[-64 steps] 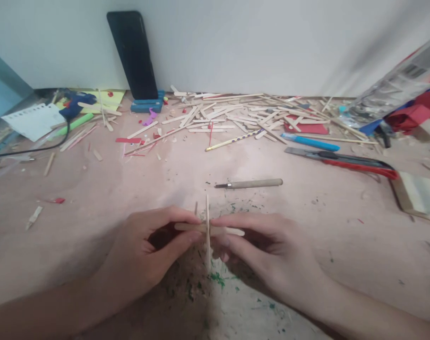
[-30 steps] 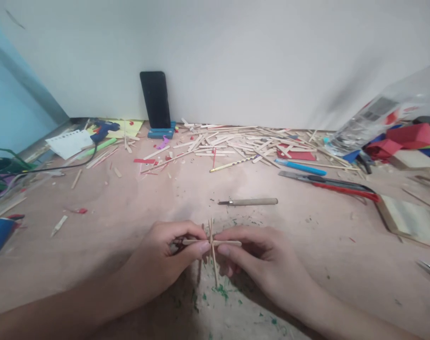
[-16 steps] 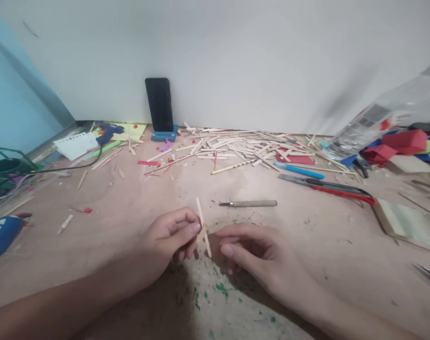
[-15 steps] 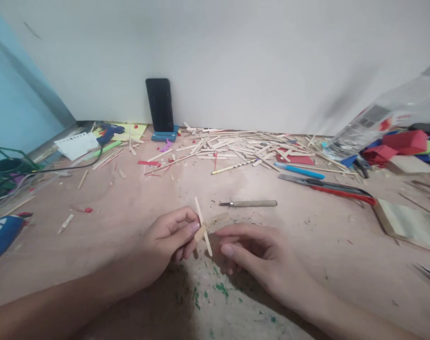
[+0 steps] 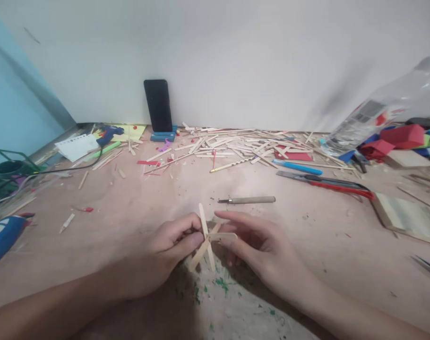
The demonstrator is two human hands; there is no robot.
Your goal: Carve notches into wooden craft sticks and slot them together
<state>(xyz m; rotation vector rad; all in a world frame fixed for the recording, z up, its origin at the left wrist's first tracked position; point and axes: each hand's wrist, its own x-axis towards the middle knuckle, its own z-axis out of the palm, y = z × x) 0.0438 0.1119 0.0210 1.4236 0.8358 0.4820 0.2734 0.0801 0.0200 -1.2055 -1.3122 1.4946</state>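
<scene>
A star-like wooden stick piece (image 5: 208,237), made of flat popsicle sticks crossing at the middle, stands between my hands above the table. My left hand (image 5: 179,241) is closed on it near the centre, thumb on top and the other fingers curled behind. One arm of the piece points right and meets the thumb of my right hand (image 5: 257,241). That hand's index finger is stretched out above the arm, apart from the thumb. A wooden-handled carving tool (image 5: 250,200) lies just beyond my hands. Green flakes (image 5: 222,284) are scattered on the tabletop below.
Loose popsicle sticks (image 5: 229,144) are heaped along the wall, near a phone (image 5: 159,106) on a blue stand. To the right lie a blue pen-like tool (image 5: 298,166), a box cutter (image 5: 324,181), a wood block (image 5: 406,212) and a leaning plastic bottle (image 5: 374,111). A glue gun (image 5: 108,134) sits left.
The stick piece has turned, and its arms now show clearly where one was blurred before. My right hand has moved slightly so its thumb meets an arm. The left hand keeps its hold.
</scene>
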